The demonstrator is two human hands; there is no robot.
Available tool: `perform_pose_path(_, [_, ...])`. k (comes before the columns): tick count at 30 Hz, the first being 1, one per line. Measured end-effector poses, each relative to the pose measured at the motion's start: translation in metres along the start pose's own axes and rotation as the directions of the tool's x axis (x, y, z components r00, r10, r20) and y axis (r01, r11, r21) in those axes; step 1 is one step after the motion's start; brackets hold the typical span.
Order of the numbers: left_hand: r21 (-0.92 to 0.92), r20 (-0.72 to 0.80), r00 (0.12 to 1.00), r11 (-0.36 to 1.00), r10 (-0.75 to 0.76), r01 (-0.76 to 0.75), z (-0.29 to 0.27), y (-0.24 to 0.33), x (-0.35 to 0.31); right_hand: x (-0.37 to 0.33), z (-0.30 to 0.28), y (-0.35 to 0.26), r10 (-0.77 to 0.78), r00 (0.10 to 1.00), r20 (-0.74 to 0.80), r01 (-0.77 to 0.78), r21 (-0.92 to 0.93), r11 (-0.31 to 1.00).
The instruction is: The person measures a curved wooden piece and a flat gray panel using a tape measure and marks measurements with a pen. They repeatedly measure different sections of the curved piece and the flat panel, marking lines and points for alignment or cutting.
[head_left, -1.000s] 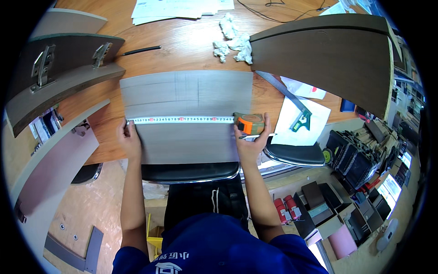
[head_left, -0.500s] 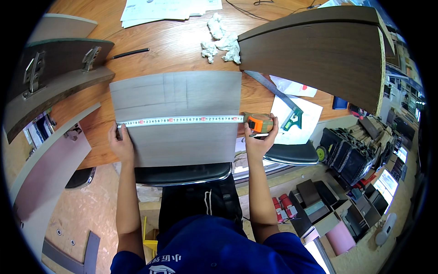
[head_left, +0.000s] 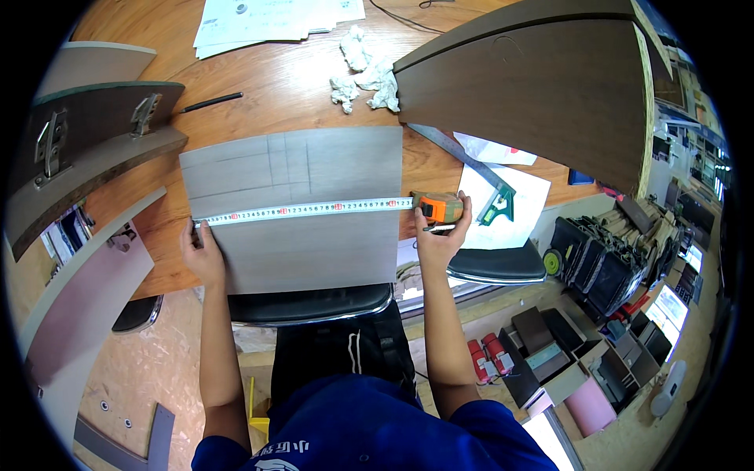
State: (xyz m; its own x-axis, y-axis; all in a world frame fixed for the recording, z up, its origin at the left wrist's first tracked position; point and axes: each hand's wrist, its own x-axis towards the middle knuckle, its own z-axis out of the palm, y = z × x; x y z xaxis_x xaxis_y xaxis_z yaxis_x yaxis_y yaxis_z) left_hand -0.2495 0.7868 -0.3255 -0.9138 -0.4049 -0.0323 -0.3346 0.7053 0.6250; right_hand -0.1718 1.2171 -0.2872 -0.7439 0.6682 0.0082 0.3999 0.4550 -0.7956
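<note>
At near right, a cluster of open boxes (head_left: 567, 383) holds dark, flat pieces, with two red cylinders (head_left: 488, 355) standing just left of it. A black wheeled crate (head_left: 585, 255) lies farther right; tan pieces crowd its far side, though whether they sit inside cannot be told. A black, chrome-rimmed chair seat (head_left: 314, 304) meets the tabletop's (head_left: 294, 90) near edge.

The left hand (head_left: 204, 257) has its fingers pinched on the end of the tape blade (head_left: 306, 209) at the left edge of a smooth grey board (head_left: 314, 251). The right hand (head_left: 440, 245) grips the orange-and-olive tape measure case (head_left: 441, 208) just beyond the board's right edge — a slim pen (head_left: 440, 228) also lies between its fingers. The white blade crosses the board; thin ruled lines mark its far half.

To the right, a green-handled try square (head_left: 499, 206) rests partly on white paper (head_left: 522, 220). Farther off stand a dark brown wooden cabinet (head_left: 526, 94) with a raw chipboard edge — crumpled tissues (head_left: 369, 74) beside it — and, left, a black pencil (head_left: 212, 103) and stacked papers (head_left: 259, 27).
</note>
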Motion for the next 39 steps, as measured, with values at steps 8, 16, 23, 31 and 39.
perform_pose_path(8, [-0.028,-0.014,1.000,0.999,-0.020,0.020,0.001,0.002,0.002,-0.001,0.002,0.009,-0.028,1.000,0.007,0.028,0.004,1.000])
perform_pose_path(16, [-0.111,-0.026,0.998,0.993,-0.051,0.048,0.004,0.001,0.008,-0.001,0.006,0.012,-0.065,0.998,-0.011,0.066,0.015,0.998])
perform_pose_path(23, [-0.159,0.011,0.998,0.985,-0.059,0.060,0.004,-0.003,0.013,-0.001,0.009,0.011,-0.051,0.998,0.026,0.051,0.002,0.999])
perform_pose_path(31, [-0.159,0.030,0.998,0.986,-0.048,0.053,0.003,-0.001,0.015,-0.001,0.010,0.011,-0.058,0.998,0.028,0.058,-0.005,0.998])
perform_pose_path(39, [-0.173,0.026,0.999,0.984,-0.039,0.043,0.004,-0.001,0.015,0.000,0.011,0.014,-0.054,0.998,0.043,0.054,0.009,0.999])
